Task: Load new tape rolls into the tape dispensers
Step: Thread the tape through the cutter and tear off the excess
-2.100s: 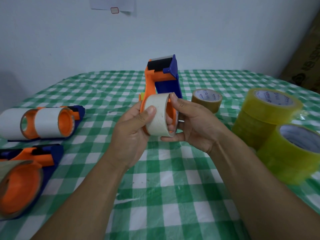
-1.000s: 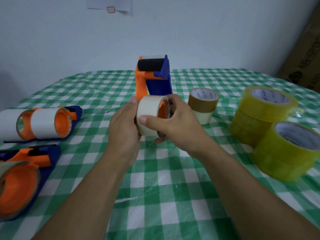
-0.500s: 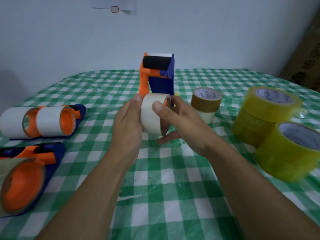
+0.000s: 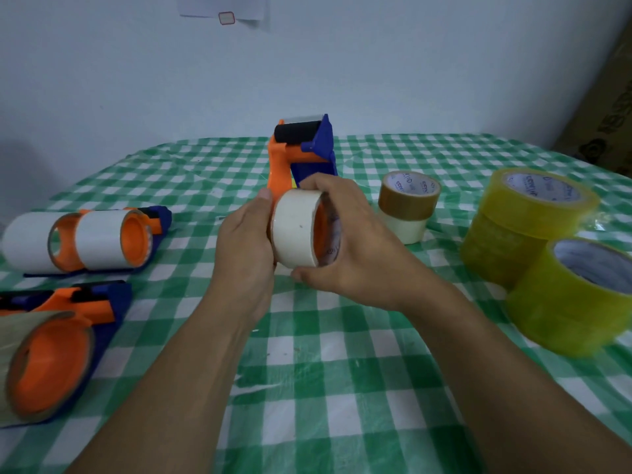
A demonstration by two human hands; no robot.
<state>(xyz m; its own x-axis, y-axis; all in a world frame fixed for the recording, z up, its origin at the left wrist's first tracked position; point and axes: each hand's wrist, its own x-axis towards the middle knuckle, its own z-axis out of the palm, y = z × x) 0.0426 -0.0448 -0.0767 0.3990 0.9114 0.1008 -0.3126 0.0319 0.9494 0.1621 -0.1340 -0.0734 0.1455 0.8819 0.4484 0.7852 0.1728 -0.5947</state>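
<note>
Two hands busy, centre of scene | your left hand (image 4: 244,248) clasps the dispenser (image 4: 301,148) upright | your right hand (image 4: 352,248) curls round the white tape roll (image 4: 294,230) on it | press the roll on squarely until flush, bracing the dispenser.

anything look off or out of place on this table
Nothing spilled or damaged. The nearest yellow roll looks tilted beside the yellow stack, though the wide lens may cause that. The tablecloth is wrinkled in places.
</note>
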